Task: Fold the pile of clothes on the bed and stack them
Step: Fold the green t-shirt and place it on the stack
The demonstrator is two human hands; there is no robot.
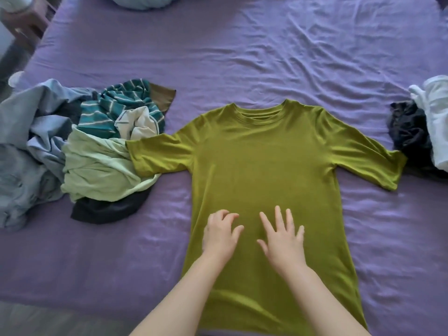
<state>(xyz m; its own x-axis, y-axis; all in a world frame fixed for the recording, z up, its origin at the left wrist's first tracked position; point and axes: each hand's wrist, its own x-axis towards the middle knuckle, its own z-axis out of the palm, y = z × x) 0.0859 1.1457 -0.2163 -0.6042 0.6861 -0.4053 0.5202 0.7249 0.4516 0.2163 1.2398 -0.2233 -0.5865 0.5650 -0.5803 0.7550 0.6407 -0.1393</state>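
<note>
An olive-green T-shirt [264, 163] lies flat on the purple bed sheet [242, 57], collar away from me, both sleeves spread out. My left hand [221, 232] rests on its lower left part with fingers loosely bent, holding nothing. My right hand [282, 237] lies on the lower middle of the shirt with fingers spread and straight. A pile of unfolded clothes [80, 146] sits to the left: blue fabric, a teal striped piece, a pale green garment and dark pieces. The shirt's left sleeve overlaps that pile.
At the right edge lie a dark garment [409, 132] and a white one [436, 117], touching the shirt's right sleeve. A light blue bundle [140, 1] is at the far top. A wooden bedside stand [21, 23] is at the top left.
</note>
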